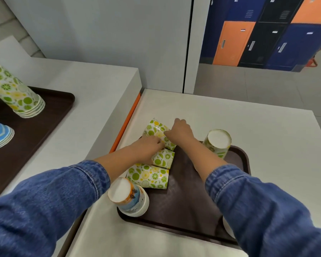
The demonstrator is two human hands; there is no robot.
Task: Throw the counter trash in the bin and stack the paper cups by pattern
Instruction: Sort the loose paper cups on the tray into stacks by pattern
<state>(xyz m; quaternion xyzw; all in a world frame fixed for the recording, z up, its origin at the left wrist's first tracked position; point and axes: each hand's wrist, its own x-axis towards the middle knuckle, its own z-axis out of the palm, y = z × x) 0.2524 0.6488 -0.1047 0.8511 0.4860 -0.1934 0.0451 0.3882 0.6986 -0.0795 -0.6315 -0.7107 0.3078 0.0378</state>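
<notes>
While both hands grip the toppled lime-patterned paper cup (158, 132) at the brown plastic tray's (189, 204) eleven o'clock corner, left hand (152, 145) and right hand (181, 131) fingers wrap it, probably for nesting with matching cups.

Three cups (152, 158) lie sideways on tray (193, 210).
</notes>
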